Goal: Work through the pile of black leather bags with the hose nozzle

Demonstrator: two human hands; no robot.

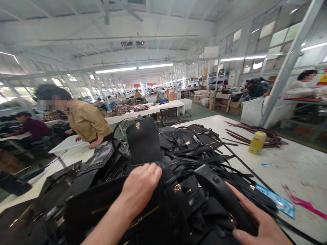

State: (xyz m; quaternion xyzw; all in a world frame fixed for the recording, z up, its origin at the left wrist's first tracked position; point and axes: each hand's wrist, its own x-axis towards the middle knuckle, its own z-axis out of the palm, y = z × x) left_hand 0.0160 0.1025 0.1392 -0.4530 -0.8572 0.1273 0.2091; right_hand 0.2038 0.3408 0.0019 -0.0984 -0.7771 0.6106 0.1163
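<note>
My left hand is closed in a fist at the base of the raised flap of a black handbag; a gold clasp part shows near the flap's top. My right hand wraps round the handle of a black handheld tool with a wide, flat-ended head, which points up and left over the bags. I cannot make out its exact kind. Under and around both hands lies a heap of black bags with long straps and gold fittings. Part of the bag in my left hand is hidden by my forearm.
On the white table to the right are a yellow bottle, coiled brown straps, a blue packet and a pink-handled tool. A co-worker in a tan jacket leans over the table's left side.
</note>
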